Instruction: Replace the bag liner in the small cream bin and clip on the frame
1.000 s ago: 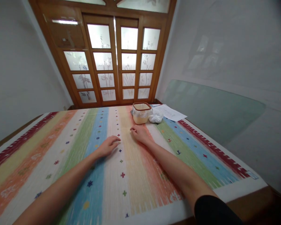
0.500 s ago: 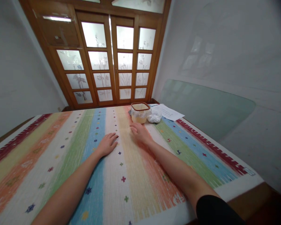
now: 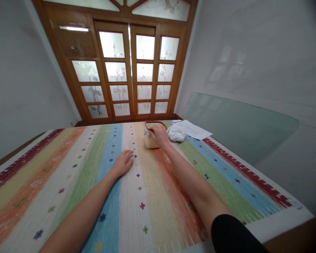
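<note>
A small yellowish bin [image 3: 150, 143] with a brown rim and a clear plastic liner stands on the striped tablecloth, towards the far side of the table. My right hand [image 3: 159, 135] is closed over its near rim, fingers reaching inside, where their tips are hidden. To the right of the bin sits a crumpled white plastic bag [image 3: 177, 133], close to my wrist. My left hand [image 3: 123, 163] rests palm down on the cloth, left of the bin, fingers stretched out and holding nothing.
Printed paper sheets [image 3: 196, 130] lie behind the bag at the far right. A small clear-edged object [image 3: 294, 203] is at the table's right corner. Beyond the table are wooden glass doors [image 3: 133, 77]; a pale green glass panel [image 3: 237, 121] is along the right wall.
My right hand has reached forward from the cloth and taken hold of the bin's rim. The bin has shifted slightly nearer and left, away from the bag. My left hand stays in place.
</note>
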`<state>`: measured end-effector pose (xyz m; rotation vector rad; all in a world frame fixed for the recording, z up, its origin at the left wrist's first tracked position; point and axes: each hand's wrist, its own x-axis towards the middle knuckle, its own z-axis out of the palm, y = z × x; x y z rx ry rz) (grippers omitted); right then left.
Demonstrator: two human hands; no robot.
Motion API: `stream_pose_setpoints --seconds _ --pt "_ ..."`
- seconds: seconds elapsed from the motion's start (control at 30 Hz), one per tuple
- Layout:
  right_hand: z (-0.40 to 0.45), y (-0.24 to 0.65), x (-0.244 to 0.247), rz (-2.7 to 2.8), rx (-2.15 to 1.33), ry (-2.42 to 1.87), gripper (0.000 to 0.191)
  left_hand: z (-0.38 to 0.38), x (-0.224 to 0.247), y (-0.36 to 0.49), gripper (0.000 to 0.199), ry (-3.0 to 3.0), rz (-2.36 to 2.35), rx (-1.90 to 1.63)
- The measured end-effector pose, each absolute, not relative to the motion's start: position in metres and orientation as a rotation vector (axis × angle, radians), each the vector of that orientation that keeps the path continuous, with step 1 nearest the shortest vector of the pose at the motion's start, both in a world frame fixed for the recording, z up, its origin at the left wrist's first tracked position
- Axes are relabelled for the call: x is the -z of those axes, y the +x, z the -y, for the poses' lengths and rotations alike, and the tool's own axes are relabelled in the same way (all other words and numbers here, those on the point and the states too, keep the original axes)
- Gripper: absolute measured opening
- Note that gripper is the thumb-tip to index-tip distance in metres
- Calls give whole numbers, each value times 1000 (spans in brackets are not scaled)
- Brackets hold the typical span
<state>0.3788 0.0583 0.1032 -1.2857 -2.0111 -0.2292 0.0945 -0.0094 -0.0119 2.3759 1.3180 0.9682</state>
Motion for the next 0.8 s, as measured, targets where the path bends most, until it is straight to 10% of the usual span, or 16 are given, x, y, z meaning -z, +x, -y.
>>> stream_pose_setpoints --seconds 0.23,0.8 --pt "-1 311 -115 2298 -7 -951 16 2 10 94 99 2056 -1324 -1244" --pt "26 305 -144 2137 -398 -875 11 11 -9 99 111 1945 -1229 -1275"
